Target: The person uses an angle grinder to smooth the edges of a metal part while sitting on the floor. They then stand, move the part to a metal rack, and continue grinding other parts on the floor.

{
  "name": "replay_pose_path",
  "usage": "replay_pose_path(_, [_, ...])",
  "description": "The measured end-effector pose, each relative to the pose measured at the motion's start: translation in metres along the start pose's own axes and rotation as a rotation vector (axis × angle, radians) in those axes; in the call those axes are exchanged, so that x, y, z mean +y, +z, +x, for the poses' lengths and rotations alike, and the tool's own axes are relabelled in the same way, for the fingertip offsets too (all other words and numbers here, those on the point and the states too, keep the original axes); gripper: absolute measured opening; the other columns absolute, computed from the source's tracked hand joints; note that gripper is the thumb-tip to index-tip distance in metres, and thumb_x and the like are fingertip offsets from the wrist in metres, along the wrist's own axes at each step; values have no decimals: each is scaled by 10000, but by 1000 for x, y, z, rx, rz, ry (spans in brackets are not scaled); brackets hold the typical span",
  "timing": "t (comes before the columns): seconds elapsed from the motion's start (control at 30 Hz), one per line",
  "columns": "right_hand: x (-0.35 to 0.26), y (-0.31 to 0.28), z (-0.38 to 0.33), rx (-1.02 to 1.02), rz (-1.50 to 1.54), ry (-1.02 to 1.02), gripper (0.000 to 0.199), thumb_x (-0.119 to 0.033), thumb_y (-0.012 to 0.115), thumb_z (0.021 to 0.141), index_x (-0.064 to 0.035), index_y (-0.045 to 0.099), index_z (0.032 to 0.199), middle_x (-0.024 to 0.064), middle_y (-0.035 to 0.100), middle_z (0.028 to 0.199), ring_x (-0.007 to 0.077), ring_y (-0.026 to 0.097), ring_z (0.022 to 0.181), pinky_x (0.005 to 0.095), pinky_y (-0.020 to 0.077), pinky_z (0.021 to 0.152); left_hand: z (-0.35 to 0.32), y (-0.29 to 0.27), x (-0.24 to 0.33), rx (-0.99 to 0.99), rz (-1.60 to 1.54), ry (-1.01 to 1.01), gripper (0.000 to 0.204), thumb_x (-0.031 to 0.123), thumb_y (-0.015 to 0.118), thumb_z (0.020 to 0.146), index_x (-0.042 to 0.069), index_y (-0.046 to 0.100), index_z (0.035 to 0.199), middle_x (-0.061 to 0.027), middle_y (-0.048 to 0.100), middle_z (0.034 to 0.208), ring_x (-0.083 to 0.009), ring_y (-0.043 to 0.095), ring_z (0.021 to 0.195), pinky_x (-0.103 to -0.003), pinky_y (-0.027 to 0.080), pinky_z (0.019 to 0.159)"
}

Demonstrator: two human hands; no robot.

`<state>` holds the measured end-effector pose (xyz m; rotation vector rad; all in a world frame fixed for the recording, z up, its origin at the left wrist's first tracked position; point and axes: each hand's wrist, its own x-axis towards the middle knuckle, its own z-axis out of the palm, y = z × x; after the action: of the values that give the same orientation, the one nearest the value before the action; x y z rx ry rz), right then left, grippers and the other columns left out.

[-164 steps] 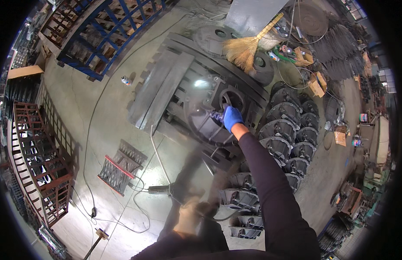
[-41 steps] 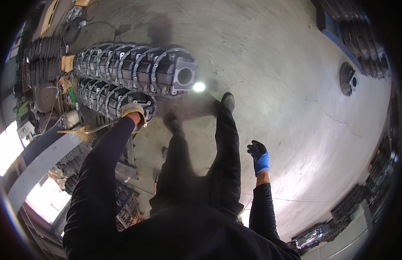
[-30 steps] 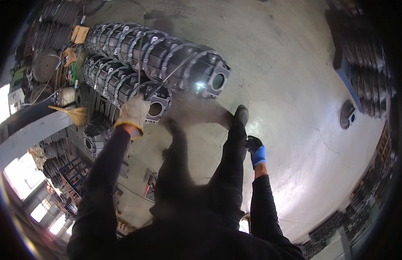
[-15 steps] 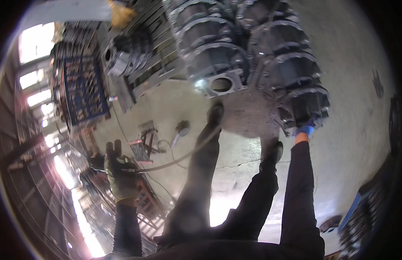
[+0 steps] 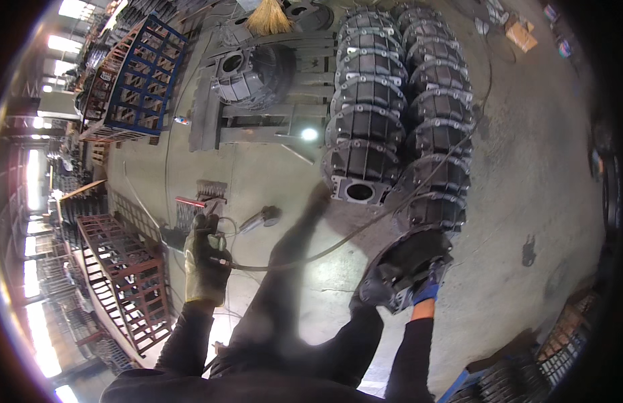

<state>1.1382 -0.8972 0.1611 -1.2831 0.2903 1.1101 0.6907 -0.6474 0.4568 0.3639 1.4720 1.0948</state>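
Observation:
My left hand (image 5: 207,265), in a pale and dark work glove, is closed round what looks like an air blow gun (image 5: 173,236) with a long thin nozzle. A dark hose (image 5: 311,260) runs from this hand toward the rows of castings. My right hand (image 5: 427,287), in a blue glove with an orange cuff, grips the lower rim of a dark, bowl-shaped metal housing (image 5: 405,258). This housing is tilted, its hollow inside showing, by my right leg. Its fingers are partly hidden by the rim.
Two rows of similar housings (image 5: 368,121) stretch away in front. Another housing (image 5: 254,77) sits on a wooden pallet (image 5: 271,127), near a straw broom (image 5: 270,17). Blue (image 5: 140,74) and red-brown metal cages (image 5: 123,269) stand at left. A corded hand tool (image 5: 261,218) lies on the floor.
My right hand has drawn the near housing back from the right row toward my leg, tipping it. My left hand has shifted slightly right with the blow gun. The view has tilted.

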Motion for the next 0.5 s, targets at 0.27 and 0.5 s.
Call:
replay_pose_path(0.27, [-29, 186, -76, 199, -503, -2, 533, -265, 784, 956, -66, 602, 1415, 71, 691, 1225, 231, 671, 1089, 349, 563, 896, 186, 21, 27, -12, -326, -135, 457, 284, 651, 1041, 172, 522, 1465, -96, 638, 1348, -143, 598, 715, -269, 530, 639])
replay_pose_path(0.5, [-19, 434, 0, -268, -1117, -119, 462, -316, 599, 1058, -39, 561, 1426, 174, 634, 1329, 308, 659, 1159, 425, 560, 1030, 240, -6, 50, 130, -345, -297, 529, 322, 600, 1078, 109, 470, 1545, -107, 654, 1345, -180, 702, 855, -306, 599, 736])
